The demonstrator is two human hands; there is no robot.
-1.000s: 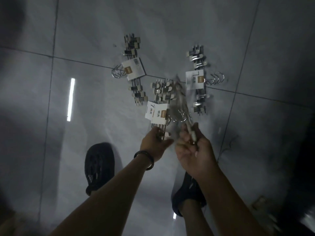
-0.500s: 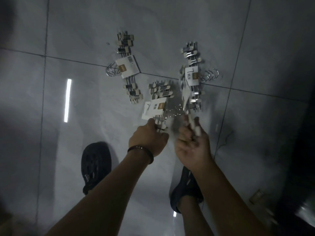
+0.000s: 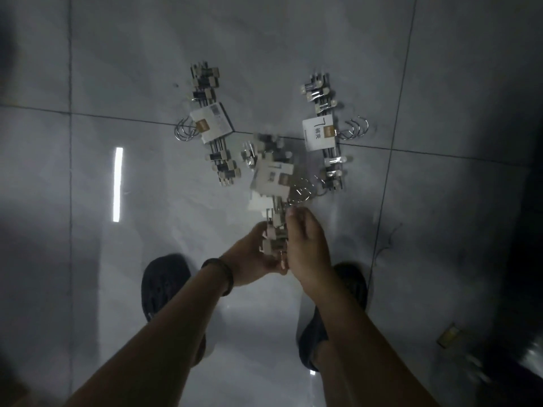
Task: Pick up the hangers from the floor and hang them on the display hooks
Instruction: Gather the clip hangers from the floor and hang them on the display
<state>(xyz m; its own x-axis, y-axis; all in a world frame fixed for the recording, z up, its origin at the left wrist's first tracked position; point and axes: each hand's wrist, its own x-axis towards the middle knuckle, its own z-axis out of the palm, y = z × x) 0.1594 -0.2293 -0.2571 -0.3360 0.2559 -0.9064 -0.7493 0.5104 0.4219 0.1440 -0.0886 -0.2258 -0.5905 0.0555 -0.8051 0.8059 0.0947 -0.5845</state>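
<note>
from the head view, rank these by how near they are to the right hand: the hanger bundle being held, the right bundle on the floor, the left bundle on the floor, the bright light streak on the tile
1. Held hanger bundle: in the right hand, also gripped by the left hand.
2. Right floor bundle: up and slightly right.
3. Left floor bundle: up and left.
4. Light streak: far left.
</note>
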